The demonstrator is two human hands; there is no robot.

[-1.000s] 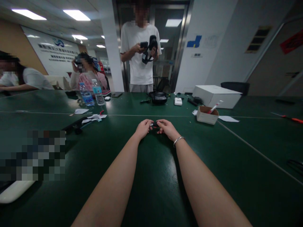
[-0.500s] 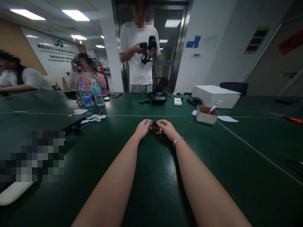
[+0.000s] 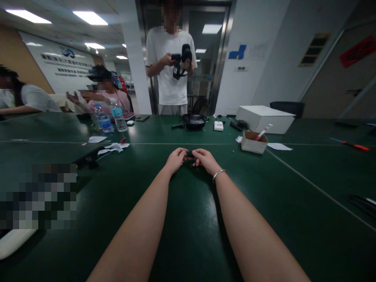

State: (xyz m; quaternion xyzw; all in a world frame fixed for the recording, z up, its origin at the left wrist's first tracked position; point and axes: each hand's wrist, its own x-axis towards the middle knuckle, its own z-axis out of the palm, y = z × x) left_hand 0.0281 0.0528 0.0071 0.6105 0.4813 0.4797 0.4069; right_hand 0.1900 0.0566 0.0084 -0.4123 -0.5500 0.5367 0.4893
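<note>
Over the middle of the dark green table (image 3: 188, 219), my two arms reach forward and my hands nearly meet. Between them is a small black object (image 3: 189, 154), short and roughly cylindrical; its kind cannot be made out. My left hand (image 3: 176, 159) pinches its left end with thumb and fingers. From the other side my right hand (image 3: 205, 159) grips the right end, and a silver bracelet (image 3: 219, 175) circles that wrist. The fingers hide much of the object.
An open cardboard box (image 3: 254, 143) holding a red-and-clear tube stands to the right, before a large white box (image 3: 264, 118). Water bottles (image 3: 118, 116) and paper scraps (image 3: 113, 148) lie leftward. A black headset (image 3: 195, 121) sits ahead; a person (image 3: 172, 70) stands behind it. A screwdriver (image 3: 352, 145) lies far right.
The whole view has shifted slightly. My hands keep their hold on the black object, now closer together with less of it showing. The seated person in pink has lowered a raised hand.
</note>
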